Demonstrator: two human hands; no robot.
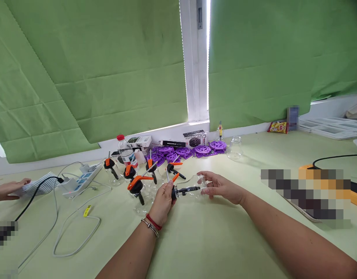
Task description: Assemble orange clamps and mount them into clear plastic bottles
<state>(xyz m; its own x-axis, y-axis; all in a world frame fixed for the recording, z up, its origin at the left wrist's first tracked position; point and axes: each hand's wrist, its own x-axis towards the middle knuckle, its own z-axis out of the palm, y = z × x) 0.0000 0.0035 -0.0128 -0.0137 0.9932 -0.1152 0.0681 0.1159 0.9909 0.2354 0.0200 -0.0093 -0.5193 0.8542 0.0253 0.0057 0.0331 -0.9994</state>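
A clear glass bottle point(192, 182) with a black and orange spout lid lies sideways between my hands. My left hand point(164, 201) is closed round its lid end, and a dark tube shows inside the glass. At the base end, my right hand point(221, 188) curls its fingers and thumb on the glass. Just left of them stand several similar glass bottles with black and orange lids, such as the near bottle point(137, 188) and the far-left bottle point(110, 164). Behind my left hand is another orange and black lid point(175, 168).
Purple plastic parts point(182, 152) lie by the window, with small boxes point(195, 137) behind. A water bottle point(126, 151) and an upturned glass jar point(234, 149) stand nearby. On the left are a power strip point(82, 180), loose cables and another person's hand point(9, 190) at striped sheets.
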